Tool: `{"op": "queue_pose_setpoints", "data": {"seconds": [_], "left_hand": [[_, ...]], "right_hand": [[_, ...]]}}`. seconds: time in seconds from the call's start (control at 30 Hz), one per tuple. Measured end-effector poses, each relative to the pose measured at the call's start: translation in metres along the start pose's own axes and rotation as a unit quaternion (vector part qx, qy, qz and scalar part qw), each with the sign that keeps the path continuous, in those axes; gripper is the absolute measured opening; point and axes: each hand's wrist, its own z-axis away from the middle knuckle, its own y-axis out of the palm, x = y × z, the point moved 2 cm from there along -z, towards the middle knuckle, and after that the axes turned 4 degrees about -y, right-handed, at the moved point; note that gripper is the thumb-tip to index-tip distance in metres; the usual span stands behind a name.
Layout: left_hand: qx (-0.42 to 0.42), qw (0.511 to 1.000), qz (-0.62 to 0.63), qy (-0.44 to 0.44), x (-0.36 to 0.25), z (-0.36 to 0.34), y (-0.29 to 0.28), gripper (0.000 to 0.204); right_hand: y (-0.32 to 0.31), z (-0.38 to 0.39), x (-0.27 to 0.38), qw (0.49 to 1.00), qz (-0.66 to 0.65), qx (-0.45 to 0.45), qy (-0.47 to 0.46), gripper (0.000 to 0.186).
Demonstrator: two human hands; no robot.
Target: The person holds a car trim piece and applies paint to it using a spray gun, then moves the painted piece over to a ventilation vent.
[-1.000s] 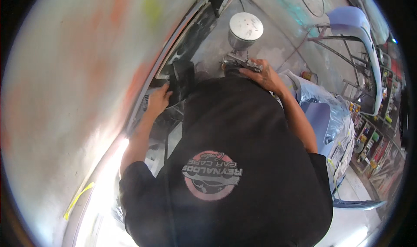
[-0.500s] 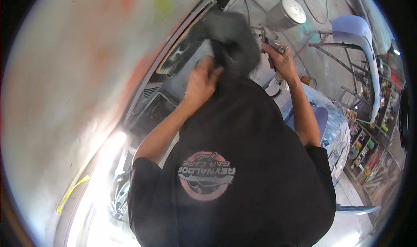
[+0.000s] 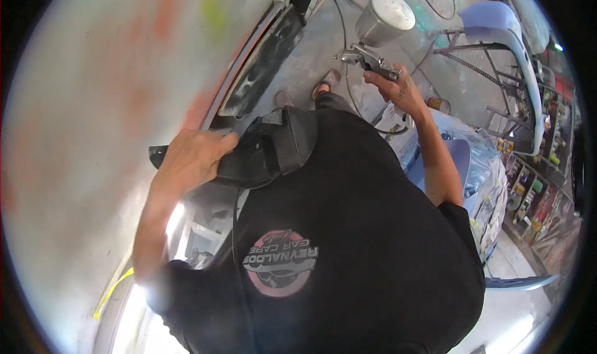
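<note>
My right hand [image 3: 403,91] grips the handle of a silver spray gun [image 3: 367,61], held up away from my body. Its round metal cup [image 3: 379,27] with a white lid sits at the gun's top. Low and to the left, my left hand [image 3: 196,158] is closed around a black bag [image 3: 264,145], which lies against the front of my black shirt [image 3: 367,229]. A thin black strap or cord runs down the shirt from it. The fingers' undersides are hidden. Beyond the bag is a dusty black panel [image 3: 261,61] with pale smudges.
A large pale surface [image 3: 112,105] with orange and yellow patches fills the left side. A hose [image 3: 348,49] crosses the grey floor near my feet. At right stand a blue chair [image 3: 525,61], a clear plastic-covered heap [image 3: 482,161] and a cluttered shelf [image 3: 528,192].
My left hand has moved down and left; the black bag, blurred before in front of me, now rests against my shirt. The spray gun, partly hidden earlier, now shows fully, still in my right hand.
</note>
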Motion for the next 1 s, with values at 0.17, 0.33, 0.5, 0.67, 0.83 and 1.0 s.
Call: {"op": "queue_pose_setpoints", "data": {"seconds": [0.17,0.33,0.5,0.67,0.83,1.0], "left_hand": [[0.138,0.985,-0.099,-0.044,-0.004,0.018,0.000,0.022],[0.154,0.966,-0.170,-0.118,0.028,0.020,0.018,0.016],[-0.004,0.954,0.208,-0.217,0.095,-0.007,0.114,0.025],[-0.044,0.856,0.473,-0.204,0.094,-0.085,0.180,0.041],[-0.060,0.710,0.626,-0.316,0.078,-0.122,0.225,0.040],[-0.039,0.604,0.746,-0.278,0.073,-0.153,0.245,0.030]], "right_hand": [[-0.006,0.010,0.007,0.999,0.041,0.020,0.028,0.037],[-0.012,0.034,0.028,0.996,0.065,0.065,0.017,0.038],[0.011,0.038,0.043,0.990,0.030,0.110,-0.088,0.045],[0.044,0.035,0.029,0.984,0.083,0.103,-0.117,0.057],[0.046,0.036,0.049,0.990,0.095,0.052,-0.089,0.050],[0.058,0.039,0.048,0.982,0.130,0.097,-0.097,0.052]]}}
